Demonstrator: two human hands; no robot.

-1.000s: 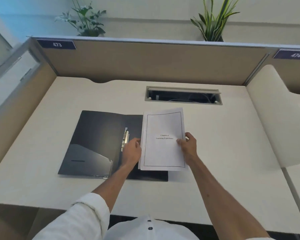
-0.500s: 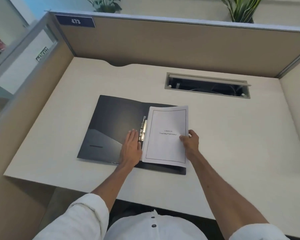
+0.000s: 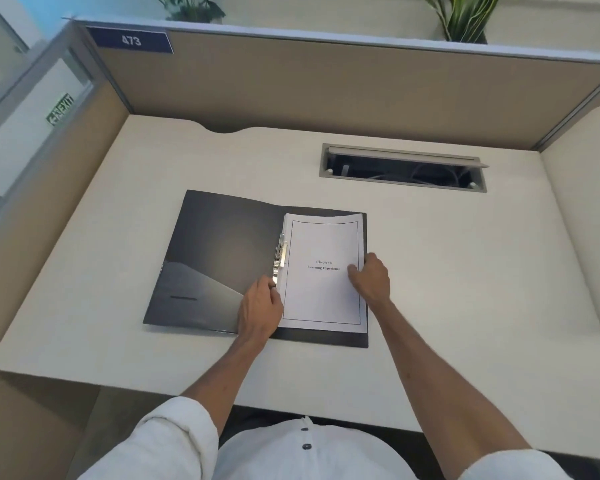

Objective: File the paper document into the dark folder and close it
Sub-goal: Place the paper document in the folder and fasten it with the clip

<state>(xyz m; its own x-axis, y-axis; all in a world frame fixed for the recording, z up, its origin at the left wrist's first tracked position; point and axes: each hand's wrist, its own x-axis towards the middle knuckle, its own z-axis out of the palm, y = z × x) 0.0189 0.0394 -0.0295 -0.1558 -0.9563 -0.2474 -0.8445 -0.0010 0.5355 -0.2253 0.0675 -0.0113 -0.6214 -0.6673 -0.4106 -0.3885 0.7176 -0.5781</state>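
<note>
A dark folder (image 3: 219, 254) lies open on the desk, with a slanted pocket on its left flap and a metal clip (image 3: 280, 256) along its spine. A white paper document (image 3: 323, 292) with a printed border lies flat on the folder's right half, its left edge at the clip. My left hand (image 3: 261, 308) rests on the folder by the spine, fingertips touching the clip's lower end and the paper's left edge. My right hand (image 3: 369, 278) grips the paper's right edge, thumb on top of the page.
The pale desk (image 3: 447, 271) is walled by beige partitions at the back and both sides. An open cable hatch (image 3: 404, 168) sits behind and to the right of the folder. Plants stand above the back partition. The desk's front edge is near my body.
The paper has slid left and settled flat on the folder's right half, against the clip. My left hand moved from the paper's edge to the spine. The camera view tilted down.
</note>
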